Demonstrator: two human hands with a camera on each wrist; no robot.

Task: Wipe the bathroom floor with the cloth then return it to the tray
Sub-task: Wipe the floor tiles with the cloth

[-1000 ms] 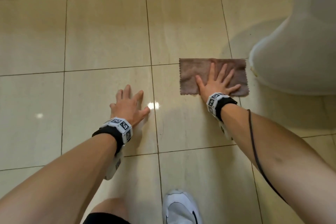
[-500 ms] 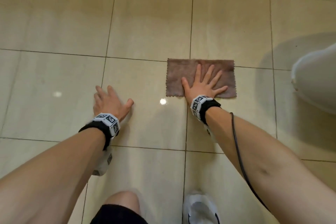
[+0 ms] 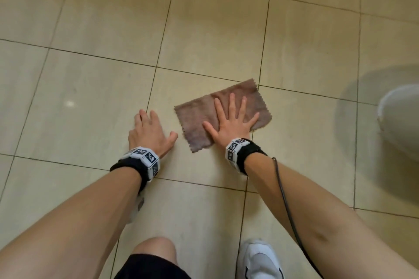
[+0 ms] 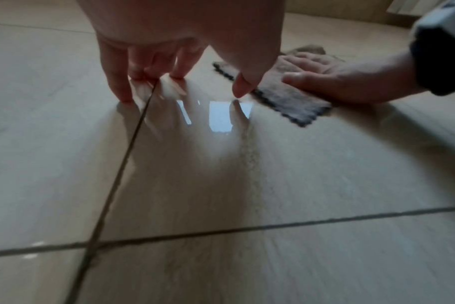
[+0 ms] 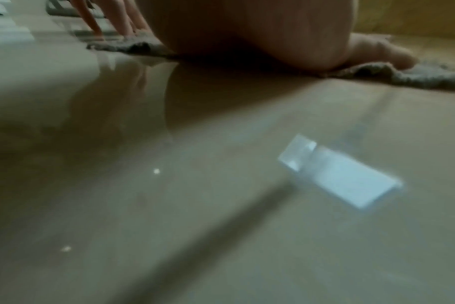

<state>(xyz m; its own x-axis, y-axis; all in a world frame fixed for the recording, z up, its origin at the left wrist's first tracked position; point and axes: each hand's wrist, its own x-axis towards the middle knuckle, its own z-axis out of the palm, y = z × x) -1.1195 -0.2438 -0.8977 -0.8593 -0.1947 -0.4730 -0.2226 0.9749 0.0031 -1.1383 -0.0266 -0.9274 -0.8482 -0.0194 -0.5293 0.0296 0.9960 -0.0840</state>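
**Cloth flat on floor under right hand**

One cloth (image 3: pixel 223 115): brown, rectangular, napped like a towel, with zigzag-cut edges. Spread flat on the floor (image 3: pixel 90 75), turned at a slant so one corner points far and right, lying across a grout line. Grey-brown and fuzzy in the left wrist view (image 4: pixel 286 96), dark pinked rim plain along its near edge; a rumpled strip at the top of the blurred right wrist view (image 5: pixel 403 76).

Right hand (image 3: pixel 231 120) pressed palm-down on the cloth's right half, fingers (image 3: pixel 231 102) straight and fanned, grasping nothing. Left hand (image 3: pixel 148 133) just left of the cloth, not touching it, propped on the bare tile; fingers (image 4: pixel 117 82) straight, released, tips on the floor beside a grout line.

Two hands, two wristbands with black-and-white markers (image 3: pixel 147 158), one dark cable (image 3: pixel 288 206) along the right forearm. One bare knee (image 3: pixel 154 249) and one white shoe (image 3: pixel 260 260) at the near edge. One white rounded fixture (image 3: pixel 401 118) at far right. Glossy beige tiles with thin dark joints.
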